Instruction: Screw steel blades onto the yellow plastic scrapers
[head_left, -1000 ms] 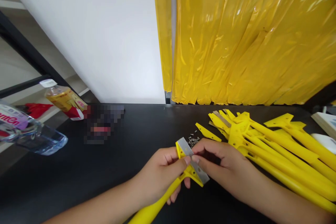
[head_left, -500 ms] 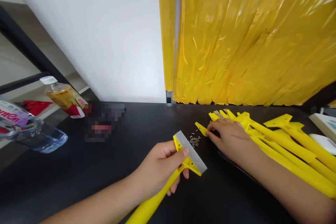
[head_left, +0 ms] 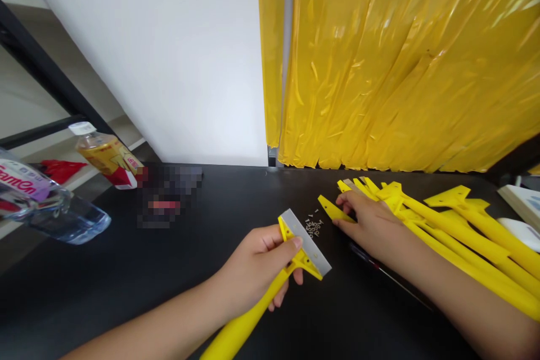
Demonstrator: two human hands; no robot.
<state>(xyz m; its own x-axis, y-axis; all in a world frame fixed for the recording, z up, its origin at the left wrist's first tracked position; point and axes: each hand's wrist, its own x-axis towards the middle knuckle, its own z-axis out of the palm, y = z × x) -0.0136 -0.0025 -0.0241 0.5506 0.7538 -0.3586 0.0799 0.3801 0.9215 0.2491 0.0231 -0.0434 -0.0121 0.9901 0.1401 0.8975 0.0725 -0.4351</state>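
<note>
Yellow scraper (head_left: 248,322) and metal blade (head_left: 311,244) — pinched together by the left hand (head_left: 264,261); right hand (head_left: 368,218), fingers parted, around a yellow plate (head_left: 331,210) — contact unclear.

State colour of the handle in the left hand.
The handle is yellow; head view.

The tabletop (head_left: 230,197) leaves room mid-left; yellow scrapers (heaped) (head_left: 455,226) block right.

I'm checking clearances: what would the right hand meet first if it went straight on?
The right hand would probably meet the flat yellow plate first; whether they touch is hard to judge.
</note>
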